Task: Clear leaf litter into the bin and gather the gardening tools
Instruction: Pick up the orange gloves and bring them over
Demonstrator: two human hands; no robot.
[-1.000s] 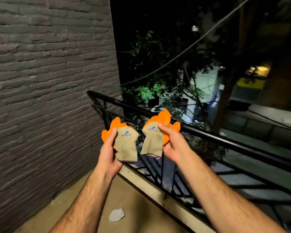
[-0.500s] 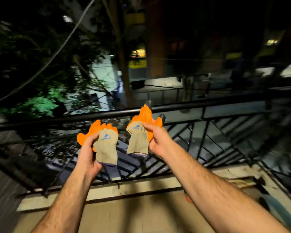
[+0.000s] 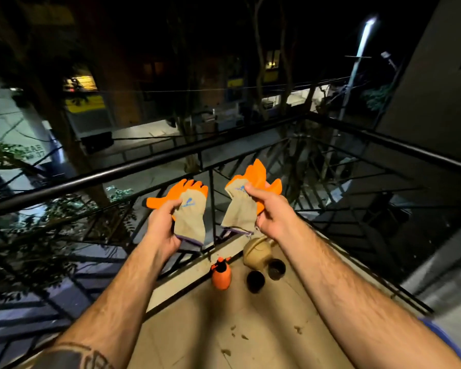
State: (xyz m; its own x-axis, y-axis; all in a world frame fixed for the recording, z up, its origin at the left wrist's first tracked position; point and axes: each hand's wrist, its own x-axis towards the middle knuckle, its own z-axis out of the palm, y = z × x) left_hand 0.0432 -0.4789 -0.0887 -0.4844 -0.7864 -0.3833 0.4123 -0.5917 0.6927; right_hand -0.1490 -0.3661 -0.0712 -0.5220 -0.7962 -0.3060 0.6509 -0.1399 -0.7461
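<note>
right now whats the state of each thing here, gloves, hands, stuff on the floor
left hand: bare, gripping the left glove
right hand: bare, gripping the right glove
both gloves: off, cuffs hanging down
spray bottle: upright on the floor
watering can: upright by the railing
two dark pots: upright
leaf bits: scattered on the floor

A night scene, dim overall, with most of the upper frame black. The brightest source is a street lamp (image 3: 367, 25) at the upper right, which flares white and smears slightly along its pole. Small lit windows (image 3: 79, 83) glow yellow at upper left and top centre. Light from behind the camera falls on the middle and bottom of the frame, so the orange gloves (image 3: 189, 206) and both forearms show clearly and look saturated, while the tiled floor (image 3: 250, 328) at bottom centre carries soft shadows of the arms. Wide-angle distortion bends the railing (image 3: 117, 170) into a curve, and the left and right edges are soft and smeared.
</note>
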